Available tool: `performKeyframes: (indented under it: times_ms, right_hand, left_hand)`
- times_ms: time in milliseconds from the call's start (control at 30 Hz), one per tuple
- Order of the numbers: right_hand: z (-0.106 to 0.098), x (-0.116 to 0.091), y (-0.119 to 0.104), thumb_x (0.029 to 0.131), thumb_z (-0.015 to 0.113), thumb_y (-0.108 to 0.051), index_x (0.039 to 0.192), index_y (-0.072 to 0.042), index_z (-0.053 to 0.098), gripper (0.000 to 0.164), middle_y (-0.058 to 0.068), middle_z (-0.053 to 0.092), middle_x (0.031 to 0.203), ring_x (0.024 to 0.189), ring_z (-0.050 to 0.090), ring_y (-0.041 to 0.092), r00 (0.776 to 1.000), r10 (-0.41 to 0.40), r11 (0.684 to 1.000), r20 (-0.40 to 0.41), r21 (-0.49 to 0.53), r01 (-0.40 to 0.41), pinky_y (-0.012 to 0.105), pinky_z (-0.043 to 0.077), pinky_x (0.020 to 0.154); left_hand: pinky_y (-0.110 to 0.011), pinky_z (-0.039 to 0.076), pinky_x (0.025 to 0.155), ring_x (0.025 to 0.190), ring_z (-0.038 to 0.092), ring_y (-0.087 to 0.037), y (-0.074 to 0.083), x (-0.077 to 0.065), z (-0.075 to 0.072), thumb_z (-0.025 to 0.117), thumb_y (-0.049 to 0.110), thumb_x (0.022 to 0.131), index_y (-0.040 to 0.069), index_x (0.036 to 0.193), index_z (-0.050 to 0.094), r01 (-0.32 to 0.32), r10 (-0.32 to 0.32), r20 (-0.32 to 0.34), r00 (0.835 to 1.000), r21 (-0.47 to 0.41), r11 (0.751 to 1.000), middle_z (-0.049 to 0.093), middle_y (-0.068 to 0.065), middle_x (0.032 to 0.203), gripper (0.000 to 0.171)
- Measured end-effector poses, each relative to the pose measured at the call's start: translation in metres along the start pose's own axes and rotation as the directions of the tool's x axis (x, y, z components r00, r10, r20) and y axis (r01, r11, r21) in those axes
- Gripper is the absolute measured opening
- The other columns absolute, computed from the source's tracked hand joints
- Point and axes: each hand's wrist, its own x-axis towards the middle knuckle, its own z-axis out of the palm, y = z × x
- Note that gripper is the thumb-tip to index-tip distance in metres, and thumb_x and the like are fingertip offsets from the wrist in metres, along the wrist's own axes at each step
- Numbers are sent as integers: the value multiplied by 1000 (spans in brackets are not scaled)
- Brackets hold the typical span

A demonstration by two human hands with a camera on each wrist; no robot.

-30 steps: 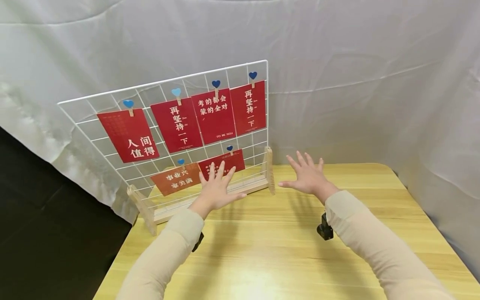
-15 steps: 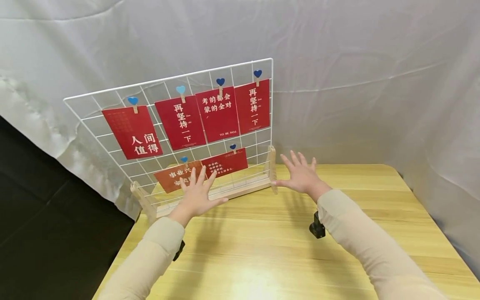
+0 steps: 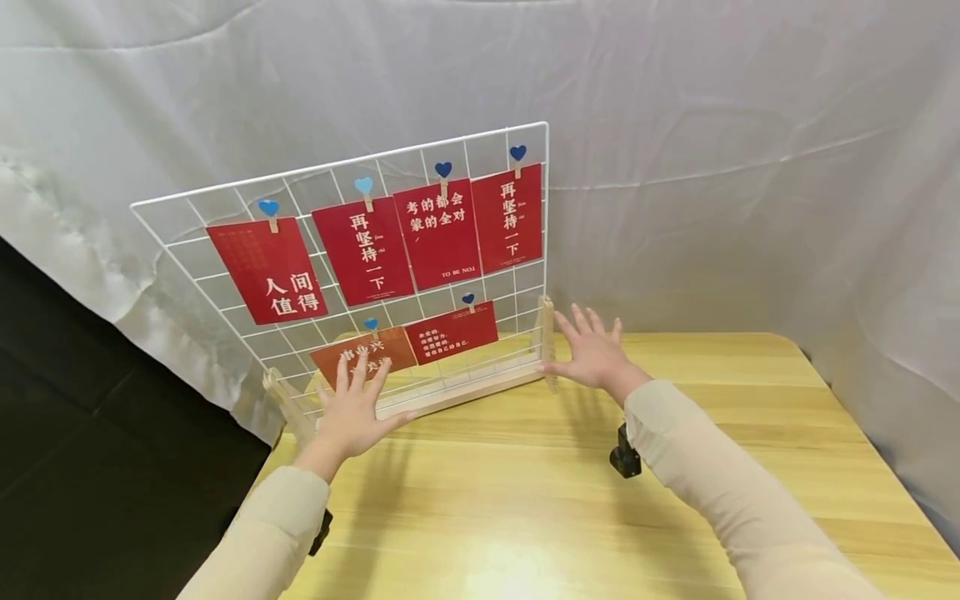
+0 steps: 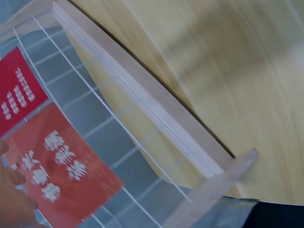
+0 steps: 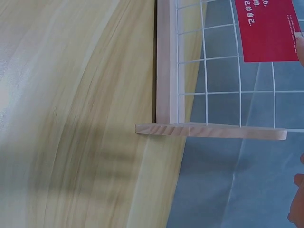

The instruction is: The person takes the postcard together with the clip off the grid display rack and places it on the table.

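My left hand (image 3: 354,417), fingers spread, holds nothing and overlaps the lower left of an orange card (image 3: 405,346) in the head view. To its right, my right hand (image 3: 595,357) is also spread and bare, its thumb tip by the right wooden foot (image 3: 548,329). Behind both hands stands a white wire grid panel (image 3: 341,163) in a wooden base (image 3: 465,392). Heart-topped clothespins (image 3: 267,207) hold several red cards (image 3: 438,258) along its upper part. A wide red card (image 3: 457,332) is clipped beside the orange one. Fingers (image 4: 12,199) edge into the left wrist view.
The grid stands at the back left of a light wooden table (image 3: 510,500). Pale grey cloth (image 3: 712,167) hangs close behind it, and black cloth (image 3: 112,450) lies to the left. Black cameras (image 3: 626,454) are strapped under the wrists.
My left hand has moved left and toward me, from the wide red card to the orange card. My right hand has shifted slightly left to the grid's right foot.
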Motion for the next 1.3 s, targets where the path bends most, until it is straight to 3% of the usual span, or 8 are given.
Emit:
performKeyframes:
  times_ms: [333,567,800,1133,1300]
  right_hand:
    - [6,9,-3,73,49,-63,139,-13,12,91,17,-1,142,126,-2,38,1000,1,999,-21,39,0,62,-12,90]
    - [10,15,-2,72,46,-65,139,-13,9,92,17,0,142,126,-2,37,1000,6,999,-17,53,-5,62,-11,90]
    - [12,20,-3,73,43,-66,140,-16,1,93,17,-1,142,126,-2,37,1000,3,996,-7,85,-3,61,-12,91]
    - [16,26,-1,72,38,-70,139,-10,6,95,17,-2,142,126,-2,37,1000,-18,990,9,138,17,57,-8,95]
    - [18,32,-2,73,37,-70,139,-9,5,95,16,-4,141,126,-2,36,999,-41,988,-1,146,41,56,-6,96]
  left_hand:
    - [-70,-6,83,122,1,-47,-29,-19,-5,44,66,73,11,137,23,91,-91,10,996,14,996,9,-21,140,87]
    - [-71,-10,80,121,-2,-50,-49,-29,-5,43,65,74,8,137,20,148,-147,28,989,-47,988,8,-26,138,88]
    - [-74,-6,78,120,-8,-50,-66,-36,-7,41,64,76,5,138,13,207,-206,20,978,-46,977,5,-30,137,90]
    - [-74,-6,77,118,-10,-53,-79,-33,-9,39,65,77,1,136,14,319,-323,-8,946,-136,938,-5,-30,137,91]
    - [-74,-2,78,117,-10,-54,-88,-32,-10,37,63,78,1,137,6,367,-371,5,929,-167,915,-8,-32,135,91]
